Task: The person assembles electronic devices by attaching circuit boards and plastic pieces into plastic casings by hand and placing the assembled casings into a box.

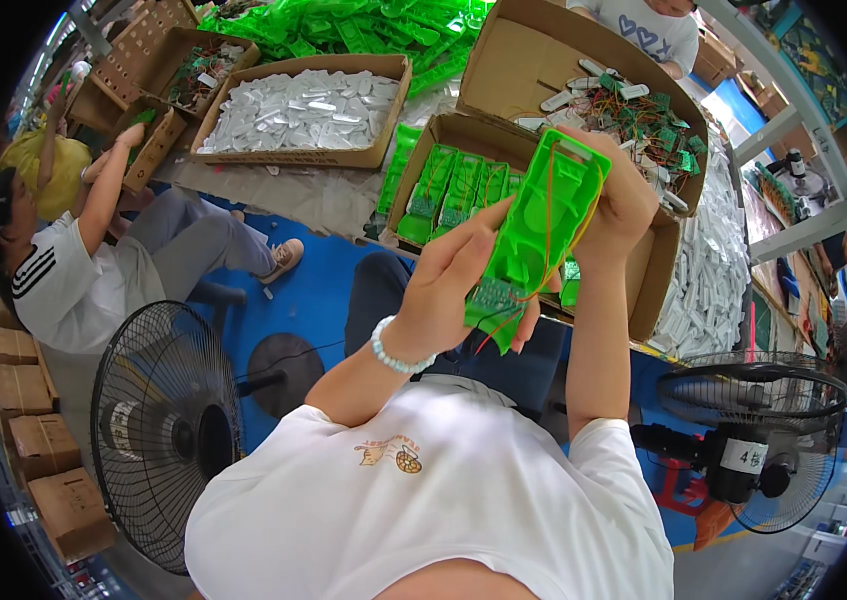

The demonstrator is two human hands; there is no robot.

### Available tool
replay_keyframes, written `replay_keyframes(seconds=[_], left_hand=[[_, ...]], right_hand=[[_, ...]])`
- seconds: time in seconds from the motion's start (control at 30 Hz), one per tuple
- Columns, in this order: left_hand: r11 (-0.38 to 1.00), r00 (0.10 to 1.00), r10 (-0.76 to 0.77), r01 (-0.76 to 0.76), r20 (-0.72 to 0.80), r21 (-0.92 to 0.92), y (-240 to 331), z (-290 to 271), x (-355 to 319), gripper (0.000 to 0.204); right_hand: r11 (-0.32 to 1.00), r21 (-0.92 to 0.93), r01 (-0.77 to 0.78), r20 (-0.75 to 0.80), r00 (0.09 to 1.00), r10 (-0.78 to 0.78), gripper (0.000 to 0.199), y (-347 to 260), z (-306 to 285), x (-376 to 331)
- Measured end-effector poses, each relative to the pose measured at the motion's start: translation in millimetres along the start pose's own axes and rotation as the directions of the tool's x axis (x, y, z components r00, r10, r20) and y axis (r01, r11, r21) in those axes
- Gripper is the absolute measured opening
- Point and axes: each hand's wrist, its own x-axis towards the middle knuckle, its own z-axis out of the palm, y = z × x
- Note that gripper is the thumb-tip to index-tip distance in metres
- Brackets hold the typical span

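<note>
Both my hands hold a bright green plastic housing (533,225), tilted in front of my chest with its hollow inside facing me. My left hand (451,270), a beaded bracelet on its wrist, grips the lower left side. Around the upper right edge wraps my right hand (618,205). A small green circuit board (496,296) sits at the housing's lower end, and thin orange and red wires run from it up the right side. Just beyond my hands, a cardboard box (413,180) contains several similar green housings (462,185) with boards and wires.
A tray (383,150) of white plastic pieces (313,108) stands at the far left. Loose green parts (343,25) are heaped behind it. Wired boards (633,125) fill a box at the right. Fans stand left (168,430) and right (753,450). Another person (73,250) works at the left.
</note>
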Motion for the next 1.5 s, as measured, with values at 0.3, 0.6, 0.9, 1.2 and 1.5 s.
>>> replay_keyframes(seconds=[0.3, 0.6, 0.9, 1.2, 1.5], left_hand=[[0.978, 0.973, 0.109, -0.069, -0.202, 0.197, -4, -35, 4, 0.031], [0.827, 0.948, 0.226, -0.065, -0.224, 0.558, -13, -62, 2, 0.032], [0.952, 0.795, 0.306, -0.269, -0.525, 0.148, 35, -115, -41, 0.037], [0.908, 0.61, 0.384, -0.384, -0.693, 0.164, 58, -140, -93, 0.043], [0.866, 0.672, 0.318, -0.493, -0.668, -0.084, 69, -139, -73, 0.037]], right_hand=[[0.403, 0.558, -0.725, 0.439, 0.67, 0.598, 0.019, -28, 23, -26], [0.36, 0.591, -0.722, 0.362, 0.636, 0.681, 0.03, -30, 40, -14], [0.694, 0.159, -0.702, 0.841, 0.465, 0.278, 0.034, 11, 154, 44], [0.964, -0.266, -0.029, 0.813, 0.531, 0.24, 0.027, 121, 302, 25], [0.922, 0.051, -0.384, 0.614, 0.74, 0.274, 0.032, 86, 254, 48]])
